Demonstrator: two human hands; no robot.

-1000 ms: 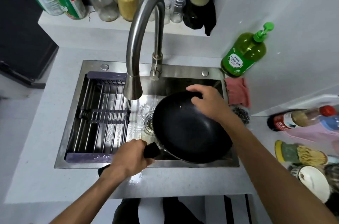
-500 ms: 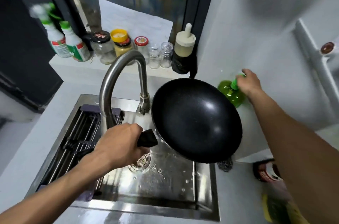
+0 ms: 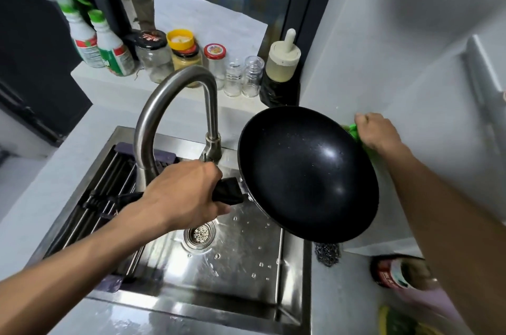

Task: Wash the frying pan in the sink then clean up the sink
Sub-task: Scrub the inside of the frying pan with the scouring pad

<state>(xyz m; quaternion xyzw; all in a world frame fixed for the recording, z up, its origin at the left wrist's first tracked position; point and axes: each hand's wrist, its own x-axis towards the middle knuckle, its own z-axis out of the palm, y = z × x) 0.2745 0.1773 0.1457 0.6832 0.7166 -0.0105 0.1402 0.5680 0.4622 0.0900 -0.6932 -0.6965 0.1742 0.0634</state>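
**Right hand now on the soap pump, pan held clear of the basin**

Your right hand (image 3: 376,130) has its fingers curled down over the green top of the soap bottle (image 3: 354,130), most of which is hidden behind the pan's rim; half a second ago those fingers were only just arriving at it, and a second ago they rested on the pan's edge. Whether you are pressing the pump or gripping to lift it, I cannot tell.

Your left hand (image 3: 182,195) is wrapped tightly round the black handle, as it was before. It holds the frying pan (image 3: 308,173) tilted up above the right side of the sink (image 3: 241,280), no longer resting low in the basin. Its dark inside faces you, beaded with a few drops.

The faucet (image 3: 175,104) shows no stream, and the drain (image 3: 200,234) is uncovered. I judge the rinse done and soaping about to start. The steel scourer (image 3: 327,253) waits just beside the sink.
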